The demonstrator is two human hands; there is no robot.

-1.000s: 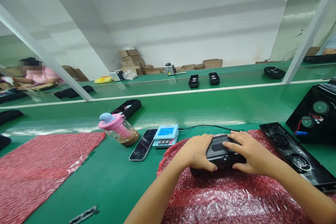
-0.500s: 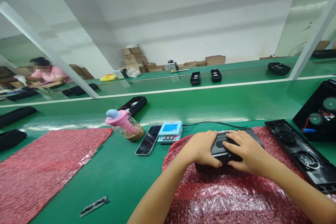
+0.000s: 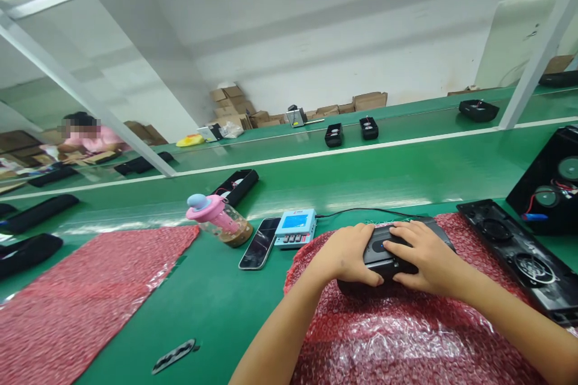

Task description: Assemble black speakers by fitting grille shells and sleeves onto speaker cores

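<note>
A black speaker unit [image 3: 383, 252] lies on a sheet of red bubble wrap [image 3: 397, 337] in front of me. My left hand [image 3: 345, 255] curls round its left end, fingers closed on the case. My right hand [image 3: 422, 255] rests over the top and right side, fingers bent and pressing on it. Most of the unit is hidden under the two hands.
A blue tester box [image 3: 295, 227] with a black cable, a phone [image 3: 261, 242] and a pink-lidded bottle [image 3: 219, 219] sit to the left. Black speaker panels [image 3: 519, 255] lie at right. Another red bubble wrap sheet [image 3: 81, 295] is at far left. A person in pink [image 3: 93, 138] works behind.
My right hand's fingers have drawn in from the right part of the unit toward its middle. The view has swung a little to the left. The unit stays on the wrap.
</note>
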